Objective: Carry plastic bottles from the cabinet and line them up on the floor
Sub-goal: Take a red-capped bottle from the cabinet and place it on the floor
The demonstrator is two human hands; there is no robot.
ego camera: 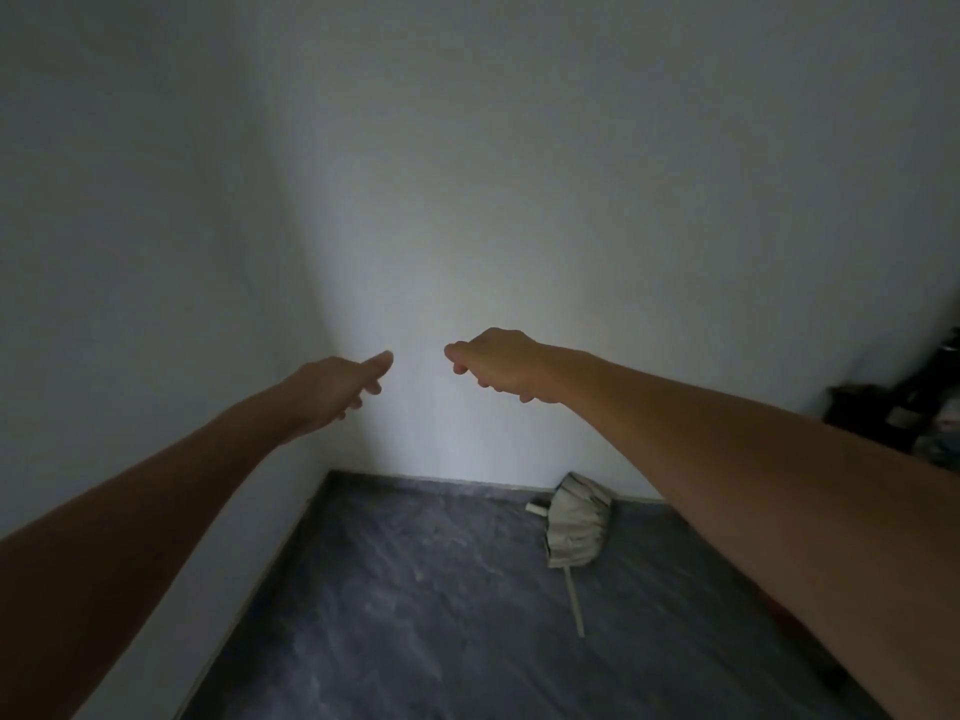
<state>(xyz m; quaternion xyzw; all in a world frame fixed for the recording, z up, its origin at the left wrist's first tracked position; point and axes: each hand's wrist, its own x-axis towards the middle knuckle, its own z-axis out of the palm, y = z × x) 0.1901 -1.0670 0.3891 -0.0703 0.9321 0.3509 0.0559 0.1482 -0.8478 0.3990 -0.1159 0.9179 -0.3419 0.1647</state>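
Observation:
Both my arms reach forward toward a white wall corner in dim light. My left hand (343, 384) is held out with its thumb pointing forward and its fingers loosely curled downward; it holds nothing. My right hand (498, 363) hangs palm down with its fingers curled under, and nothing shows in it. The two hands are about a hand's width apart, well above the floor. No plastic bottle and no cabinet appear in view.
A dark marbled floor (426, 615) meets white walls (467, 200) at a corner. A folded beige umbrella (574, 527) lies on the floor by the far wall, its handle pointing toward me. Dark objects (904, 407) stand at the right edge.

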